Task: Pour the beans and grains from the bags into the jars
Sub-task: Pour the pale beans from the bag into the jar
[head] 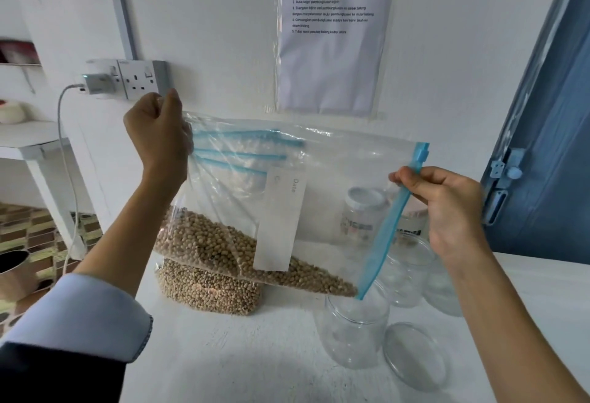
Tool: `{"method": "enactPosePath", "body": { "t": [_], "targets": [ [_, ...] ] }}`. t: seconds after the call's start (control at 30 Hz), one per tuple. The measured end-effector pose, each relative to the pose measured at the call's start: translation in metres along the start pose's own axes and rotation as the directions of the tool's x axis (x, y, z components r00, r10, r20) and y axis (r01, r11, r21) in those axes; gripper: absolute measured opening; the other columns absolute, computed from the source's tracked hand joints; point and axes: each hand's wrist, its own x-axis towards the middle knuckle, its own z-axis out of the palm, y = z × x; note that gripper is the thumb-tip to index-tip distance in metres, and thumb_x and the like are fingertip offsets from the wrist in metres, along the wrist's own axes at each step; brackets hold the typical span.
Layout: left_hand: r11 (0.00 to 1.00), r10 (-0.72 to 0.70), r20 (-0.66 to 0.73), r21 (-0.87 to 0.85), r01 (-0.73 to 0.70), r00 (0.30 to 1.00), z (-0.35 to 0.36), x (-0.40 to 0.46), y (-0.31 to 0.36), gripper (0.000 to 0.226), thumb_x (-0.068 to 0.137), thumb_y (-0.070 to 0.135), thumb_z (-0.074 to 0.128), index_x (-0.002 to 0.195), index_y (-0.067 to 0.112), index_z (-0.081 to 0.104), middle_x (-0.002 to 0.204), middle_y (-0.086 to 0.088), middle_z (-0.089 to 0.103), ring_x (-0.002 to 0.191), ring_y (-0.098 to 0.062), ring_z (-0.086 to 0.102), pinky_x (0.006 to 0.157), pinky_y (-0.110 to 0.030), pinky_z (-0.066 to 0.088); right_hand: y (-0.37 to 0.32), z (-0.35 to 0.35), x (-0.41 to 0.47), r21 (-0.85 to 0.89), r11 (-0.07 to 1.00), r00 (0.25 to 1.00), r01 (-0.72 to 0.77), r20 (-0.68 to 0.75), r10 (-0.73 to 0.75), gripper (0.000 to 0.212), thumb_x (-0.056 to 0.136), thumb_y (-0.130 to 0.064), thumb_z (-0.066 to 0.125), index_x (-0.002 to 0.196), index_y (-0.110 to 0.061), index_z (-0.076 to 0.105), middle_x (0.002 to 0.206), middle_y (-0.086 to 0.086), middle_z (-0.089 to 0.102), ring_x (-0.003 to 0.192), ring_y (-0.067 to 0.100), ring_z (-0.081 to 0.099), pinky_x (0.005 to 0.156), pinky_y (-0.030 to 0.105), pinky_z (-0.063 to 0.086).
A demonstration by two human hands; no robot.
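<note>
I hold a clear zip bag [335,185] of tan beans [223,249] tilted above the white table. My left hand [159,128] grips the bag's raised bottom corner. My right hand [447,204] pinches its blue zip edge [388,233], whose lower corner points into an open clear jar [354,329]. The beans are heaped along the bag's lower side, reaching almost to that corner. A second bag of beans [207,291] lies on the table beneath.
The jar's clear lid [415,354] lies flat to its right. More clear jars [412,275] stand behind, one with a white lid [364,198]. A wall socket with a charger [95,83] and a blue door [549,134] flank the table [255,364].
</note>
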Motion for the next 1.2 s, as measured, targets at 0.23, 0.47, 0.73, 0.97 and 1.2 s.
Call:
{"method": "enactPosePath", "body": {
  "t": [0.23, 0.47, 0.73, 0.97, 1.2],
  "targets": [
    [0.999, 0.038, -0.051, 0.012, -0.037, 0.998, 0.001, -0.011, 0.010, 0.043, 0.080, 0.013, 0.056, 0.052, 0.019, 0.025, 0.056, -0.011, 0.027, 0.032, -0.014, 0.029, 0.036, -0.016, 0.022, 0.000, -0.002, 0.005, -0.020, 1.000, 1.000, -0.019, 0.023, 0.019, 0.011, 0.080, -0.005, 0.071, 0.071, -0.011, 0.071, 0.066, -0.005, 0.072, 0.075, 0.006, 0.067, 0.080, 0.015, 0.048],
    [0.996, 0.053, -0.091, 0.069, -0.047, 0.994, 0.001, -0.014, 0.017, 0.044, 0.070, 0.026, 0.061, 0.043, 0.022, 0.027, 0.052, -0.021, 0.029, 0.040, -0.021, 0.029, 0.040, -0.034, 0.023, 0.003, 0.001, 0.007, -0.016, 0.999, 0.999, -0.038, 0.030, 0.038, 0.016, 0.083, -0.006, 0.070, 0.069, -0.013, 0.069, 0.061, -0.010, 0.070, 0.062, -0.004, 0.063, 0.054, 0.007, 0.043],
    [0.998, 0.066, -0.100, 0.005, -0.066, 0.993, 0.000, -0.012, 0.012, 0.040, 0.076, 0.014, 0.060, 0.049, 0.018, 0.030, 0.040, -0.004, 0.031, 0.031, -0.015, 0.033, 0.036, -0.017, 0.025, 0.006, 0.002, 0.003, -0.036, 0.999, 0.998, -0.028, 0.060, 0.030, 0.015, 0.083, -0.009, 0.070, 0.069, -0.013, 0.070, 0.067, -0.005, 0.071, 0.065, -0.001, 0.063, 0.061, 0.010, 0.045],
    [0.996, 0.081, -0.079, -0.021, -0.083, 0.994, 0.005, -0.008, 0.012, 0.039, 0.077, 0.011, 0.058, 0.051, 0.015, 0.029, 0.043, -0.003, 0.028, 0.030, -0.015, 0.031, 0.035, -0.015, 0.024, 0.008, 0.001, 0.002, -0.036, 0.999, 0.999, -0.009, 0.045, 0.010, 0.021, 0.082, -0.008, 0.071, 0.063, -0.016, 0.070, 0.070, -0.002, 0.073, 0.084, 0.020, 0.067, 0.078, 0.023, 0.050],
    [0.992, 0.088, -0.072, -0.079, -0.094, 0.993, 0.005, -0.005, 0.008, 0.039, 0.076, 0.010, 0.058, 0.048, 0.017, 0.031, 0.037, 0.002, 0.028, 0.030, -0.015, 0.032, 0.036, -0.016, 0.025, 0.004, 0.005, 0.008, -0.081, 0.996, 0.995, 0.021, 0.101, -0.013, 0.018, 0.083, -0.011, 0.071, 0.066, -0.018, 0.070, 0.069, -0.006, 0.072, 0.081, 0.009, 0.067, 0.071, 0.014, 0.047]
  ]
}}
